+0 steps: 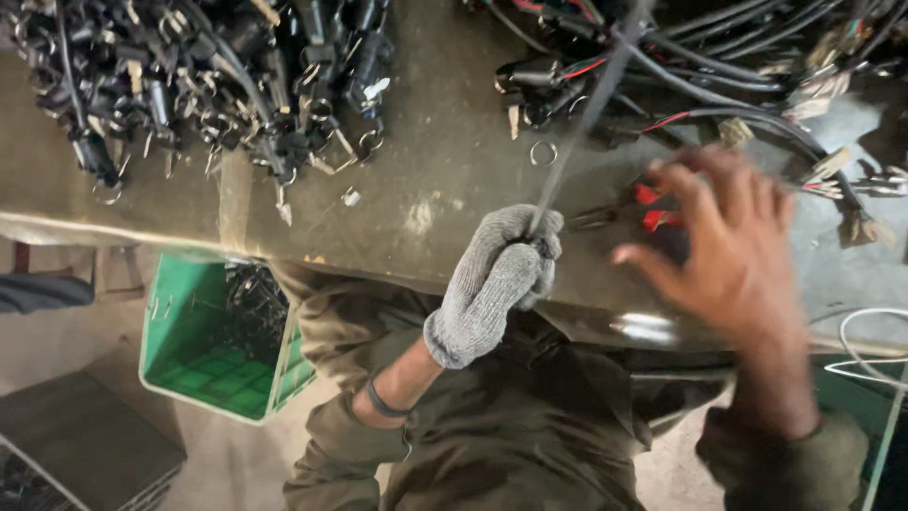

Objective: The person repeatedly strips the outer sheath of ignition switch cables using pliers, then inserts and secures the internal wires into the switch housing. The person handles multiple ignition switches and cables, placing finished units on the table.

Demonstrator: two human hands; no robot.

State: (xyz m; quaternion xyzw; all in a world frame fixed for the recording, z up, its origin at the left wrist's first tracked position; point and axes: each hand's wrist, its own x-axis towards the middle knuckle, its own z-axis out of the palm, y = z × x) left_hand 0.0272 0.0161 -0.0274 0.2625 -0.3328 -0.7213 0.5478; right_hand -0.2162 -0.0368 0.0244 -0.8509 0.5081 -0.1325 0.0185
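My left hand [499, 274], in a grey knitted glove, is closed around a dark cable [586, 114] that runs up and away over the bench to a tangle of black wiring [700, 57]. My right hand [724, 251] is bare and blurred, its fingers spread apart above red-handled pliers [651, 206] lying on the bench; it holds nothing. A small metal ring [543, 153] lies on the bench just beyond the gloved hand.
A worn olive-brown bench [426, 180] carries a heap of black connectors, keys and rings [199, 76] at the far left. Below its edge stands a green plastic crate [203, 350] with dark parts inside. A white wire loop [875, 331] shows at the right.
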